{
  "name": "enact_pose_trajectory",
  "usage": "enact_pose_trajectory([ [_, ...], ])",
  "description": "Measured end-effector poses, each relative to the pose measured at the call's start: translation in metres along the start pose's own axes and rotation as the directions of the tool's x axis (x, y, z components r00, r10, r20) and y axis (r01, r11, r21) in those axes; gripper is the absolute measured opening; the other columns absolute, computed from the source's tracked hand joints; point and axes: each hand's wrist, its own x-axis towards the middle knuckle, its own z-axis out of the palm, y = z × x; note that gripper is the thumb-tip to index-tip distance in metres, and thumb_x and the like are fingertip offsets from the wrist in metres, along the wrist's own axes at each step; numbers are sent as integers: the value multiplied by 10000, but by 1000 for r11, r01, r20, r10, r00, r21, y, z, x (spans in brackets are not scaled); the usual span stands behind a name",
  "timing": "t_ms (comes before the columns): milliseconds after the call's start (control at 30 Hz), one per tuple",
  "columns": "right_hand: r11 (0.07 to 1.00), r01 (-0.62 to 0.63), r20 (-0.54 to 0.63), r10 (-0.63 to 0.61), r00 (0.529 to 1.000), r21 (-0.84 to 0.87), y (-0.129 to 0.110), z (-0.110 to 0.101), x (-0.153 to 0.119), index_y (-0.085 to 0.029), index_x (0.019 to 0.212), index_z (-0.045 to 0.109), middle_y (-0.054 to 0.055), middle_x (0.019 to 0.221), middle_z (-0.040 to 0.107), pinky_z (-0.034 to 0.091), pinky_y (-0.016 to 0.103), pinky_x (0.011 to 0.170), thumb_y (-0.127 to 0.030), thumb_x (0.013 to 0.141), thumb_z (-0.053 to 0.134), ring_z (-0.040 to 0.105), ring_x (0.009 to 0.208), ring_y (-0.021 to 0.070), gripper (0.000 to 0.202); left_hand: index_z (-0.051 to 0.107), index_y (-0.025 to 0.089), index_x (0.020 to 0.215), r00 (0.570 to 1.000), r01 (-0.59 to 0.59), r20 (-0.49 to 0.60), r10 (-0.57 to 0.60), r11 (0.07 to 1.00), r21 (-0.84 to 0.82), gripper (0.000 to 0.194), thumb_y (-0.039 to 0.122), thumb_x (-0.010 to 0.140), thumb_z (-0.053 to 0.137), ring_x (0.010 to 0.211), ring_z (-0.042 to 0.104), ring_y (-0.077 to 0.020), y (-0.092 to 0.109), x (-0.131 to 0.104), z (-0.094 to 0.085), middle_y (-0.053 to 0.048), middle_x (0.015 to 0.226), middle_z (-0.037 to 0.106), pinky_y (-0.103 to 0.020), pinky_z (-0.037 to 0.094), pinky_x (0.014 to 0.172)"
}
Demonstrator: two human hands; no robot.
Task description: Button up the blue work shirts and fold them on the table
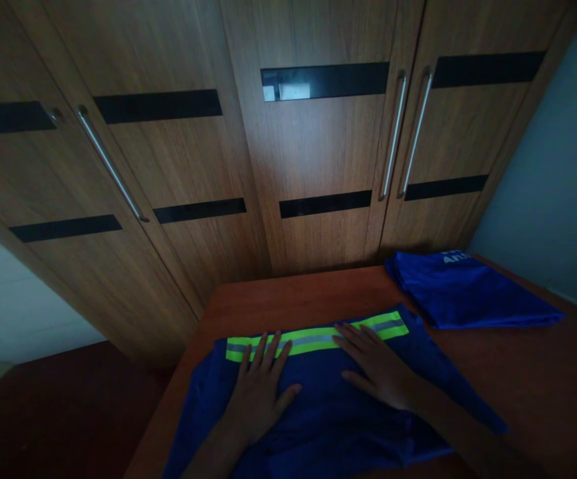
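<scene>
A dark blue garment (313, 386) lies spread on the reddish-brown table, with a yellow-green and grey reflective strip (313, 338) across its far part. My left hand (260, 389) rests flat on the left half, fingers spread, fingertips on the strip. On the right half lies my right hand (381, 369), palm down with its fingers stretched out, the fingertips touching the strip. Neither hand grips the cloth. The near edge of the garment runs out of the frame at the bottom.
A folded bright blue cloth (472, 293) with pale lettering lies at the table's back right. Behind the table (288, 293) stands a wooden wardrobe (313, 146) with long metal handles and black strips. Dark red floor (69, 412) shows at the left.
</scene>
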Motion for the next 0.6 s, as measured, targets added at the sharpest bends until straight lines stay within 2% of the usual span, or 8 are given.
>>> enact_pose_trajectory([
  [167, 975, -187, -122, 173, 977, -119, 45, -4, -35, -256, 1452, 295, 80, 1519, 281, 215, 523, 1113, -519, 930, 369, 237, 1393, 258, 589, 185, 315, 1474, 996, 90, -24, -89, 995, 44, 664, 581, 895, 372, 1396, 226, -320, -17, -26, 0, -57, 1547, 221, -551, 235, 1095],
  [267, 958, -248, -201, 217, 955, -144, 59, -4, -47, -238, 1414, 374, 102, 1460, 392, 237, 533, 1104, -512, 918, 397, 316, 1359, 271, 567, 211, 313, 1469, 993, 115, -14, -115, 993, 27, 658, 578, 892, 385, 1398, 225, -315, -20, -28, -2, -59, 1545, 226, -547, 231, 1102],
  [367, 947, -314, -272, 287, 919, -63, 66, -4, -55, -193, 1360, 449, 126, 1419, 441, 280, 507, 1101, -492, 886, 457, 358, 1334, 285, 560, 286, 292, 1450, 986, 162, 43, -161, 986, -32, 637, 585, 892, 375, 1393, 242, -310, -18, -24, -9, -73, 1528, 273, -555, 226, 1104],
  [433, 917, -395, -324, 392, 861, 61, 71, -6, -62, -170, 1330, 476, 138, 1407, 450, 314, 474, 1097, -469, 853, 499, 388, 1314, 294, 563, 341, 255, 1431, 971, 233, 68, -228, 969, -79, 614, 573, 906, 349, 1383, 274, -296, -8, -21, -17, -92, 1508, 319, -545, 236, 1106],
  [500, 841, -487, -318, 540, 779, 236, 75, -11, -73, -160, 1328, 468, 150, 1395, 460, 332, 465, 1093, -473, 811, 541, 425, 1286, 309, 610, 366, 231, 1419, 966, 257, 64, -251, 958, -127, 584, 541, 926, 323, 1382, 284, -275, 9, -20, -28, -96, 1500, 334, -526, 245, 1111],
  [600, 615, -557, -125, 726, 676, 559, 80, -24, -91, -173, 1392, 378, 151, 1411, 447, 389, 457, 1056, -526, 756, 603, 462, 1258, 319, 762, 347, 236, 1427, 989, 146, 32, -143, 971, -188, 540, 483, 949, 306, 1404, 229, -252, 46, -17, -42, -74, 1528, 275, -505, 234, 1127],
])
